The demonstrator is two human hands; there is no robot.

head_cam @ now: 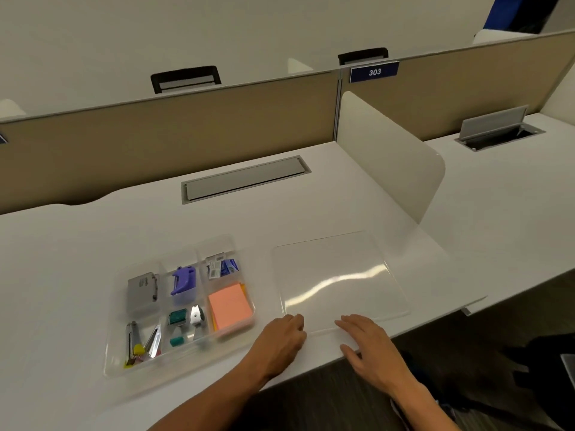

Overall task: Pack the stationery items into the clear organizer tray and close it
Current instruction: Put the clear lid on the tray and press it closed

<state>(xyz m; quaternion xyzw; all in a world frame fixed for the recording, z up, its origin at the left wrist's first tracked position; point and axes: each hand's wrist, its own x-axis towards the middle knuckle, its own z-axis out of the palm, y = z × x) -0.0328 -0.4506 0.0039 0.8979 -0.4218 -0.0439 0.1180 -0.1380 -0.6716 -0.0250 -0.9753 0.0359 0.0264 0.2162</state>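
Both hands are seen at the near edge of the surface [77, 244], laid on the near rim of the clear lid [339, 281]. The left hand [284, 337] is placed at the lid's near-left corner with fingers loosely bent over the rim; the right hand [365, 340] is spread flat, fingers straight, on the near-right part. Nothing is gripped firmly by either, as far as can be told.

The tray [180, 306] is found just left of the lid, toward the near edge, its compartments filled: a grey stapler [142, 289], a purple punch [184, 279], orange notes [229, 309], small clips and packets. Packing is judged complete; closing is not yet done.

Trouble could be caused by the lid's flex and slickness, so that it is slipped from the fingers, or by a tall item being caught under it and the seal being left uneven. The tray could also be nudged off the near edge.

On a blue plate [374, 72] on the partition, "303" can be read. Packet labels are too small to read.
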